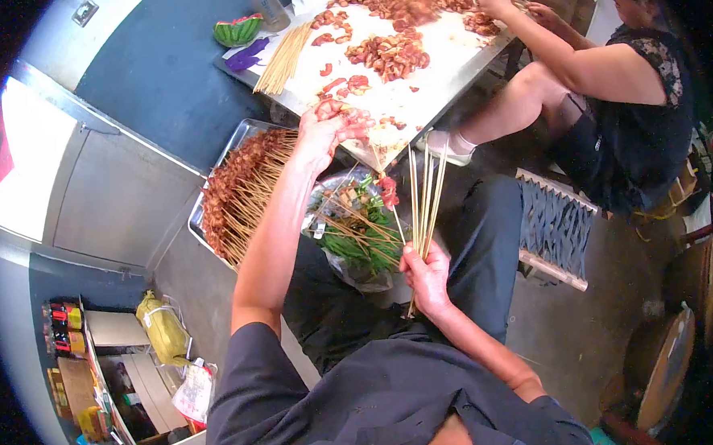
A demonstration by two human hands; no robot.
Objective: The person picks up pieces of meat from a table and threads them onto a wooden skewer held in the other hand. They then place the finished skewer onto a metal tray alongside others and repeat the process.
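Observation:
My right hand (428, 275) is closed around several bamboo skewers (426, 195), which fan upward above my lap. One skewer, leaning left from the bundle, carries red meat (389, 190) near its upper end. At the table's near edge, my left hand (331, 131) has curled fingers beside small meat pieces; what lies between them is hard to make out. Farther back on the white tabletop (305, 88) are heaps of cut meat (388, 56). A tray (197, 215) left of my left forearm holds many loaded meat skewers (242, 192).
Loose skewers (283, 59), a purple cloth (247, 55) and cut watermelon (238, 31) lie at the table's left. Between my knees is a bag-lined container with greens (366, 242). Another person (623, 88) handles meat at the right. A woven stool (554, 228) stands nearby.

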